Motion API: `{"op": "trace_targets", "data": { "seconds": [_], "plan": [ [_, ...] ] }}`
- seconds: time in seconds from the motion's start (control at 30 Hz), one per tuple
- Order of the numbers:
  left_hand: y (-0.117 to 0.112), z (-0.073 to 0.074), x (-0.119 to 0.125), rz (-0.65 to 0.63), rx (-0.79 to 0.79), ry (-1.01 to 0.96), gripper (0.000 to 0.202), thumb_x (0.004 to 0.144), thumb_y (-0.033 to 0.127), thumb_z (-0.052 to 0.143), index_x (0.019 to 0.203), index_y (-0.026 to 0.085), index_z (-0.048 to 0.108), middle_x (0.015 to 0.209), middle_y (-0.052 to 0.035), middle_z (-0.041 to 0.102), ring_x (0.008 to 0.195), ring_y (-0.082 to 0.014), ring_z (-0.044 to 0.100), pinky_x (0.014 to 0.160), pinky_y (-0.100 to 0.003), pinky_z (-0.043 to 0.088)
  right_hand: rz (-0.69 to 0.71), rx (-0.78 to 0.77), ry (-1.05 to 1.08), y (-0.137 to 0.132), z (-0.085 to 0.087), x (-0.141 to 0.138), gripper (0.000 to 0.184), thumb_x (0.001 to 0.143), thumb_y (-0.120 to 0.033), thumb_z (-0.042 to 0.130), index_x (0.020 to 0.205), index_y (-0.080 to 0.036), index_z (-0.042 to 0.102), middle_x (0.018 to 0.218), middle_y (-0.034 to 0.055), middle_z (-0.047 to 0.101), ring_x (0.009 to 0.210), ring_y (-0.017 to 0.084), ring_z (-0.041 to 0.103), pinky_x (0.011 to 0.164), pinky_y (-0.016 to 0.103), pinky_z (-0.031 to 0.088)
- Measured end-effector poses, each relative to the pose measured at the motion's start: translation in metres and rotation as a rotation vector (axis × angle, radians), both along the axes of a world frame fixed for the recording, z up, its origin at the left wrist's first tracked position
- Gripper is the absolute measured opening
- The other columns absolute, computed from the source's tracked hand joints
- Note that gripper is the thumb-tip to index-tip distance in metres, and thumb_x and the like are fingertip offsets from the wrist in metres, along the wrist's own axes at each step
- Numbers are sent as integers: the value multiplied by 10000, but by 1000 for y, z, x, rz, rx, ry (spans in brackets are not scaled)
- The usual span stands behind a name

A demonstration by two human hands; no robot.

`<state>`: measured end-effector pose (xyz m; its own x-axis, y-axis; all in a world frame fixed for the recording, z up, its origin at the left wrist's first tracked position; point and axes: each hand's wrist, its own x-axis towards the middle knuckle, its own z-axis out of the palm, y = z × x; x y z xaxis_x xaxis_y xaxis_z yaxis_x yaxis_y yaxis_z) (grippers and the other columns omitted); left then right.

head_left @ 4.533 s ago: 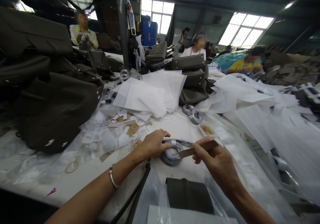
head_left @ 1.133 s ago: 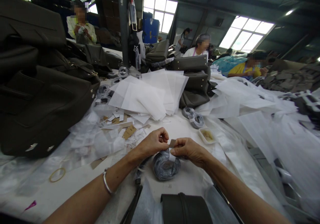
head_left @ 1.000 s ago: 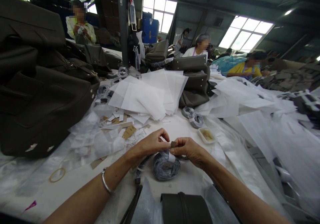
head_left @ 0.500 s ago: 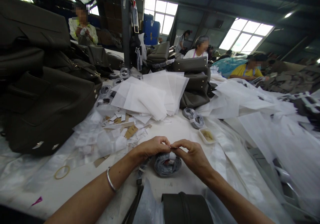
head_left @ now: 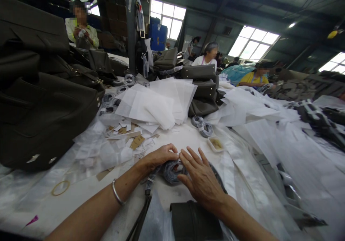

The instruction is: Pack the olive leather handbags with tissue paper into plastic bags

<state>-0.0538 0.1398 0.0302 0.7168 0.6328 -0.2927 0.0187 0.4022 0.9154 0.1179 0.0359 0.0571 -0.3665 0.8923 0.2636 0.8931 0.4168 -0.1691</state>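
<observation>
In the middle of the table lies a plastic-wrapped coiled strap (head_left: 169,172), grey and looped into a ring. My left hand (head_left: 161,155) is closed at the top of the coil, thumb and forefinger pinched together there, and a fingertip shows through the ring. My right hand (head_left: 198,178) is flat with its fingers stretched out, resting over the coil's right side and hiding part of it, along with the white band round it. Just in front of me sits a dark olive leather piece (head_left: 194,219) in clear plastic, with dark straps (head_left: 138,216) left of it.
A pile of dark bags (head_left: 48,119) stands at the left. White sheets (head_left: 159,101) lie ahead, near another coiled strap (head_left: 202,126) and a small plastic tub (head_left: 215,144). Cardboard tags (head_left: 137,141) and a yellow ring (head_left: 60,188) lie left. Several people work farther back.
My right hand has let go of its pinch at the coil's band, opened out and come down over the coil's right side. My left hand stays at the top. The view has shifted slightly right.
</observation>
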Motion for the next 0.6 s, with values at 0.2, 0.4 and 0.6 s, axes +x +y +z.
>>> {"op": "trace_targets", "data": {
  "seconds": [0.2,0.4,0.6],
  "plan": [
    [3,0,-2,24,21,31,293,640,302,651,861,198,489,571,16,641,492,-149,585,462,-200,381,-102,-181,293,-17,26,4,517,889,-342,633,1382,-211,549,1429,100,552,1358,306,469,1168,585,279],
    [13,-8,0,-13,27,-10,271,622,345,647,776,197,481,562,-18,656,496,-171,601,476,-222,417,-777,60,654,-71,71,141,384,814,-516,621,1012,-214,752,1054,77,765,1049,289,683,969,408,502],
    [14,-10,2,6,-1,-6,267,617,353,657,759,201,490,550,-14,648,504,-184,606,495,-242,429,-1316,-141,631,-148,71,282,261,612,-449,727,728,-216,740,943,104,772,1112,361,629,968,425,463]
  ]
}}
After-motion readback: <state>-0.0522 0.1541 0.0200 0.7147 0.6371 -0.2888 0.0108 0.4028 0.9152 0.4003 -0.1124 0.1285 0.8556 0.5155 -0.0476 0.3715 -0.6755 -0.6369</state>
